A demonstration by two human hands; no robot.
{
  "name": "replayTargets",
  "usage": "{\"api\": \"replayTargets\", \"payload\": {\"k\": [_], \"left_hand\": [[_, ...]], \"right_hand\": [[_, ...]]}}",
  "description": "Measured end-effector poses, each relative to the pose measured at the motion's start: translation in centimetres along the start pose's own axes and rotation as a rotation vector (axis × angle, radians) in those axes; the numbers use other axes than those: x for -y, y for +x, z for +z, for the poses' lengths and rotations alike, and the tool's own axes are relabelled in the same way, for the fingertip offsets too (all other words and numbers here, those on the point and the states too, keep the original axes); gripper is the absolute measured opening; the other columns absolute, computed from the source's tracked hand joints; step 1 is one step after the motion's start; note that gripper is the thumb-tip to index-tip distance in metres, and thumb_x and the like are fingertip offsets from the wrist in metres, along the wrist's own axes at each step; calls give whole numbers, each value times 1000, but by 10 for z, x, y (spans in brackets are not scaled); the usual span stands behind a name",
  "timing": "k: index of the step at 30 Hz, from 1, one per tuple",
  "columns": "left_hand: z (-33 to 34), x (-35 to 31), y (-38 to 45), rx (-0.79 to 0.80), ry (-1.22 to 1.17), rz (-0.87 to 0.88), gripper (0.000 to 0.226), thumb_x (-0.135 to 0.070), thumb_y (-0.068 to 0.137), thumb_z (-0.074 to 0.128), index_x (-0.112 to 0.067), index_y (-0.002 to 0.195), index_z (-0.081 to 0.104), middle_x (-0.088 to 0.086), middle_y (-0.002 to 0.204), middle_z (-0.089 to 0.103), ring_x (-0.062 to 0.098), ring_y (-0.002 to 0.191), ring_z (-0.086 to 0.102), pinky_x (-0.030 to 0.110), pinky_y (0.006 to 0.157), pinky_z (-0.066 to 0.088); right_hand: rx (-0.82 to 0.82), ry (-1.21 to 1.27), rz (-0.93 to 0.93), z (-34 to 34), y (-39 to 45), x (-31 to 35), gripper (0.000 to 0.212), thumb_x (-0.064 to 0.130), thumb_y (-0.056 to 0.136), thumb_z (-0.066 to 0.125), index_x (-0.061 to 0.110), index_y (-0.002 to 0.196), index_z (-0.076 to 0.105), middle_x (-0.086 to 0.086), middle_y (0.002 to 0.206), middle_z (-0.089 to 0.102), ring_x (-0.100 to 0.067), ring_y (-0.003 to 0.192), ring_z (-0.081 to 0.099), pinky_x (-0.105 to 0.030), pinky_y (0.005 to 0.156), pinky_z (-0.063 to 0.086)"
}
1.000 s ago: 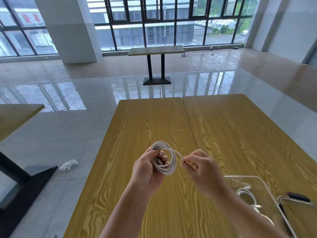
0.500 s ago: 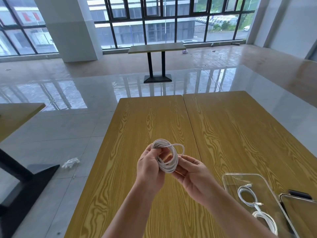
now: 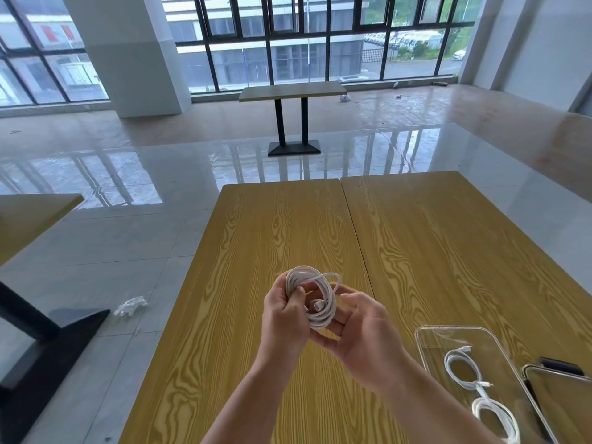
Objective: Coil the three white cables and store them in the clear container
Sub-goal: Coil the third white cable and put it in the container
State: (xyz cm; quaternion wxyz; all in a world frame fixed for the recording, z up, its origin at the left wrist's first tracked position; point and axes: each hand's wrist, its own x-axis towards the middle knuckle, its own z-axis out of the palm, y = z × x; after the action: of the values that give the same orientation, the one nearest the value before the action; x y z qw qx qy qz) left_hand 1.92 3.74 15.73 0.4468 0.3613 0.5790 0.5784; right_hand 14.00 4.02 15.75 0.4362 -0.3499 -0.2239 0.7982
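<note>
A coiled white cable (image 3: pixel 323 310) is held above the wooden table (image 3: pixel 288 225). My left hand (image 3: pixel 282 318) grips the coil's left side, thumb through the loops. My right hand (image 3: pixel 362 331) cups the coil from below and the right, fingers curled under it. A connector end lies across the middle of the coil. At the lower right stands the clear container (image 3: pixel 426 334) with two coiled white cables (image 3: pixel 464 370) inside.
A clear lid (image 3: pixel 563 402) lies right of the container, with a dark object (image 3: pixel 560 366) behind it. Another table edge (image 3: pixel 32 216) is at the left, its black base (image 3: pixel 48 344) on the tiled floor. A crumpled white scrap (image 3: pixel 131 306) lies on the floor.
My right hand let go of the cable's free end and moved under the coil to hold it. The end is now tucked into the loops.
</note>
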Motion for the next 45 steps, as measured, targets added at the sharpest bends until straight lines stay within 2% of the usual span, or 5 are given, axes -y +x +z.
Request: {"api": "replayTargets", "payload": {"k": [7,18,28,39,45], "left_hand": [[5,1,3,-33,4,40,30,0,96,43,-13,96,70,11,87,75,31,84,73,45,77,60],[-4,4,9,139,44,64,26,-8,82,50,-12,92,73,17,90,75,42,88,70,60,82,56],[-26,-24,21,439,130,104,19,-16,97,59,-20,114,67,6,69,61,15,62,60,28,61,51],[-10,-9,19,150,-98,21,21,-23,100,54,-15,97,73,-7,54,45,9,46,39,28,50,48],[-7,-13,14,101,-181,59,21,-25,99,55,-12,93,70,-3,52,43,9,42,40,26,46,49]], "right_hand": [[68,-172,-237,9,-6,-8,96,-24,83,51,56,134,37,-24,112,72,-30,99,69,-53,101,50],[93,-272,-397,5,-4,2,42,-17,87,58,22,85,75,-19,90,72,-31,85,72,-37,77,60],[197,-319,-135,-3,-6,23,27,23,60,86,15,81,70,-11,86,74,-27,83,72,-52,92,53],[39,-153,-281,-10,-9,7,43,33,41,100,14,71,74,4,106,72,-15,97,70,-44,94,54],[57,173,-195,-12,-17,1,13,3,80,65,13,71,69,-2,91,74,-15,84,74,-52,89,55]]}}
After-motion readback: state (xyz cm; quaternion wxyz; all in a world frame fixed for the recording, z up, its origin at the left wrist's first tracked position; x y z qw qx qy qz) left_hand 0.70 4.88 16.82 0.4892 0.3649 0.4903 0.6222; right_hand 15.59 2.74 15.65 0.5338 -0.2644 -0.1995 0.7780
